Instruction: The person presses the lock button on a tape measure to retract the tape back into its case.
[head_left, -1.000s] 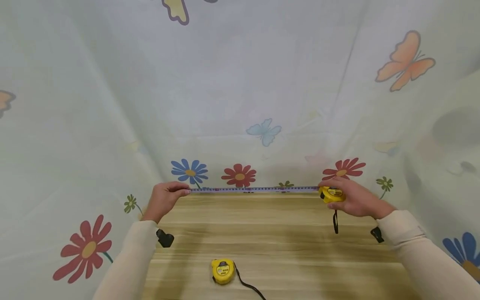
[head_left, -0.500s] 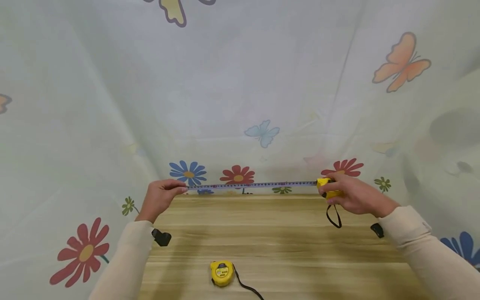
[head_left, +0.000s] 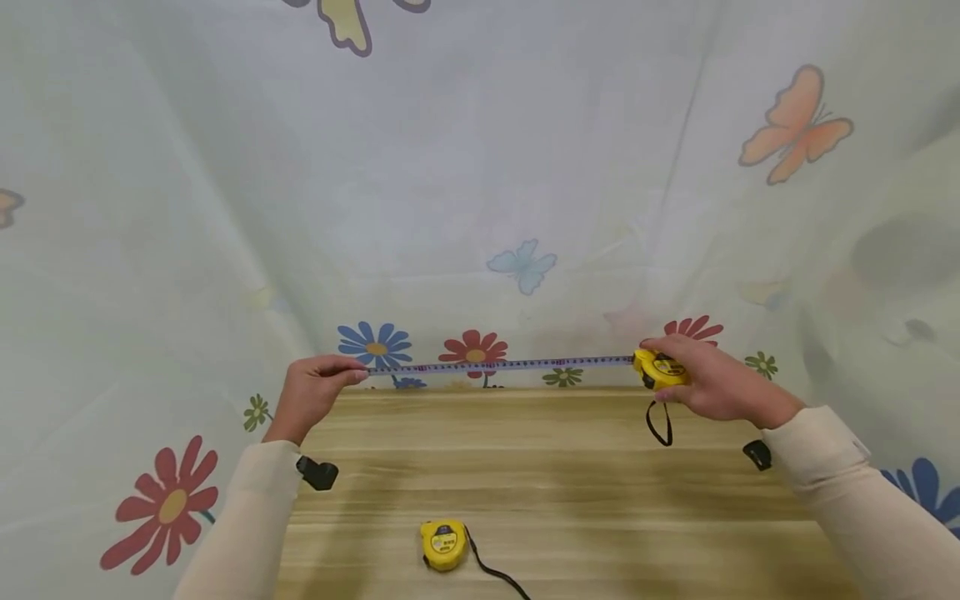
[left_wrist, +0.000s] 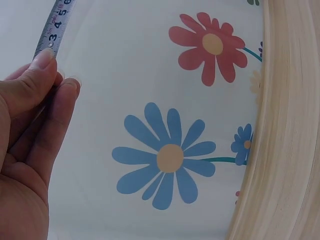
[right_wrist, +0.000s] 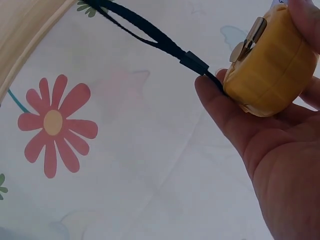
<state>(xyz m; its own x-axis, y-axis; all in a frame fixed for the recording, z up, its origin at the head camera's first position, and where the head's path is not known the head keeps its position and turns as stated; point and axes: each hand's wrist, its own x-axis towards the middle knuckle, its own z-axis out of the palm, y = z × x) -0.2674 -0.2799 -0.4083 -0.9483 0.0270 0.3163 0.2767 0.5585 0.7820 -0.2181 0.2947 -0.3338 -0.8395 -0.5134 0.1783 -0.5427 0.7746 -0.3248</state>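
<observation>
My left hand [head_left: 315,393] pinches the free end of a measuring tape's blade [head_left: 495,366] between thumb and fingers. In the left wrist view the thumb lies on the printed scale of the blade [left_wrist: 54,31], just before the 3. The blade runs straight across to the yellow tape measure case [head_left: 660,369], which my right hand [head_left: 712,383] grips at the right. A black wrist strap [head_left: 660,425] dangles from this case; the right wrist view shows the strap [right_wrist: 145,30] and the metal clip on the case [right_wrist: 275,65].
A second yellow tape measure [head_left: 443,545] with a black cord lies on the wooden table [head_left: 600,500] near the front. Behind the table and at both sides hangs a pale sheet [head_left: 480,167] printed with flowers and butterflies. Each wrist carries a small black camera.
Both hands have risen slightly with the stretched blade, and the left hand has shifted a little left. The case has tilted in the right hand and its strap swings. The second tape measure stays put.
</observation>
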